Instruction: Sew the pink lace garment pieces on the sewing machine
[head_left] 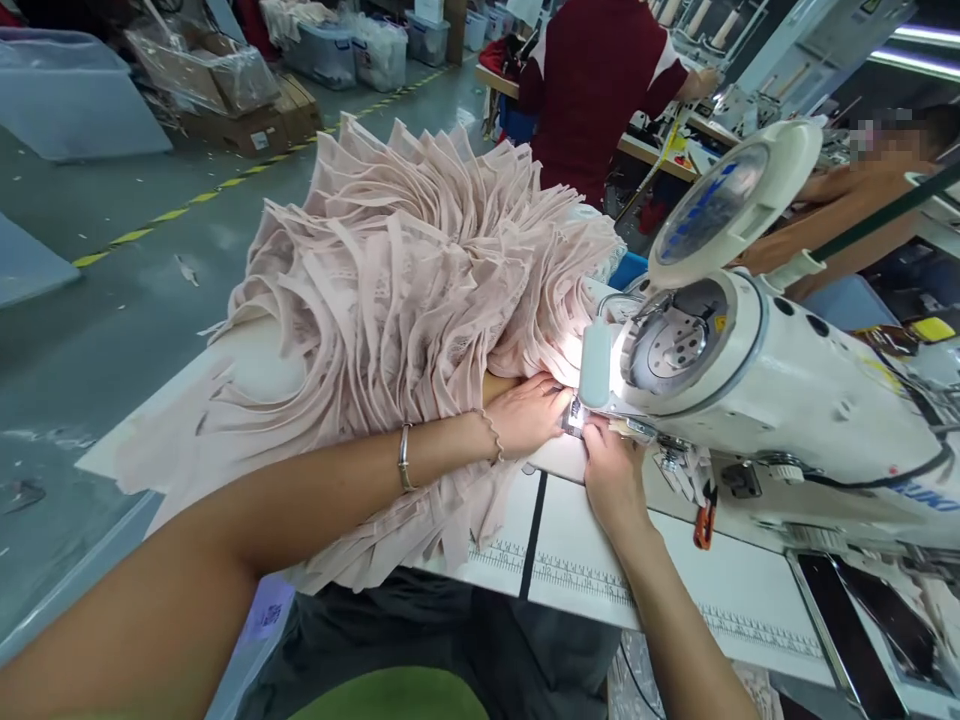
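Note:
My left hand lies beside the sewing machine's presser foot, fingers bent and closed on the edge of pale pink lace fabric. My right hand is on the other side of the foot, its fingers drawn together under the machine head; what they pinch is hidden. A large ruffled heap of pink lace fabric pieces covers the left of the table, and its layers hang over the front edge behind my left forearm. The white sewing machine stands at the right, with its lamp lighting the needle area.
Orange-handled snips lie by the machine base. A phone rests at the table's right. Ruler markings run along the front edge. A person in a dark red top works ahead; another person sits at right. Boxes stand on the floor.

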